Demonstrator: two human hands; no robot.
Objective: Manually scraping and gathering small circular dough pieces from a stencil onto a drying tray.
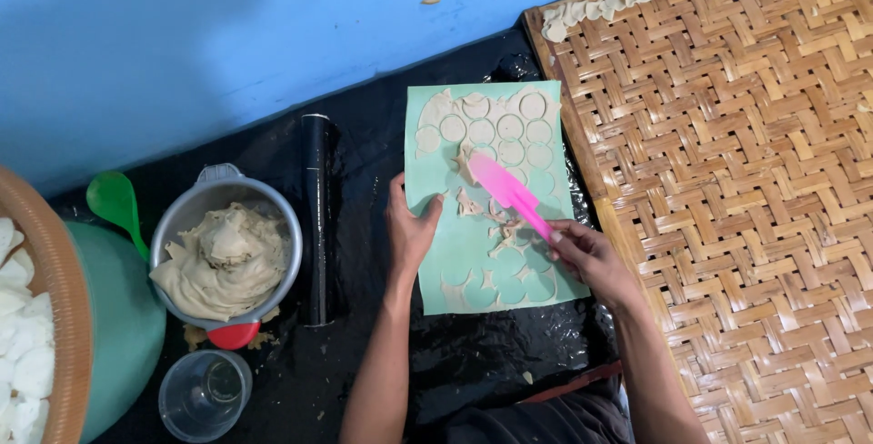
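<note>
A pink scraper (507, 191) is clasped in the closed right hand (587, 255); the green mat (473, 253) is pinned flat by the left hand (411, 230), dough scraps (498, 226) between them.

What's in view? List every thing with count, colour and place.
mat: one, pale green, on black sheet, centre
dough rounds: many, beige, on mat
scraper: one, pink, over mat
rolling pin: one, black, left of mat
pot: one, metal, holds beige dough, left
spoon: one, green, far left
cup: one, clear, below pot
woven tray: one, tan, right
left hand: presses mat's left edge
right hand: fingers grip scraper
</note>
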